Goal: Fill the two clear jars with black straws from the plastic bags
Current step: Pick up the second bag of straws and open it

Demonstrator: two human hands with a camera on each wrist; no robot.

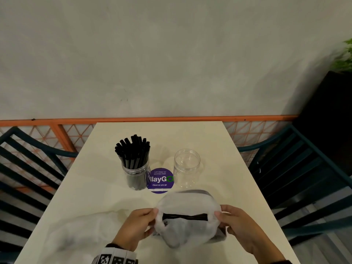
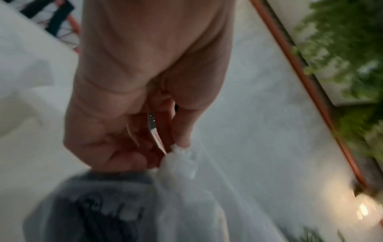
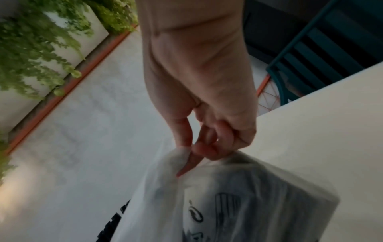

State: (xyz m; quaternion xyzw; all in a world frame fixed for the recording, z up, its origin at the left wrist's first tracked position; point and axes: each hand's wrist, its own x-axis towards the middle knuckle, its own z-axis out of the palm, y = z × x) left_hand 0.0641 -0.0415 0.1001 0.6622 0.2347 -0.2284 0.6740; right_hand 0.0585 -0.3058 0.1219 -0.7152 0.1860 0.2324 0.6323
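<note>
A cloudy plastic bag point(image 1: 187, 228) lies on the near part of the cream table point(image 1: 91, 191), with black straws point(image 1: 184, 217) showing at its stretched mouth. My left hand point(image 1: 137, 226) pinches the bag's left rim point(image 2: 182, 157). My right hand point(image 1: 241, 224) pinches the right rim point(image 3: 182, 152). The two hands hold the mouth wide between them. Farther back stands a clear jar point(image 1: 135, 175) packed with upright black straws point(image 1: 133, 151). To its right an empty clear jar point(image 1: 187, 168) stands upright.
A purple round sticker point(image 1: 161, 181) lies between the jars. Another limp, clear plastic bag point(image 1: 80, 231) lies at the near left. Dark teal chairs point(image 1: 297, 180) flank the table on both sides. A grey wall point(image 1: 171, 63) rises behind it, and green plants point(image 3: 39, 41) hang nearby.
</note>
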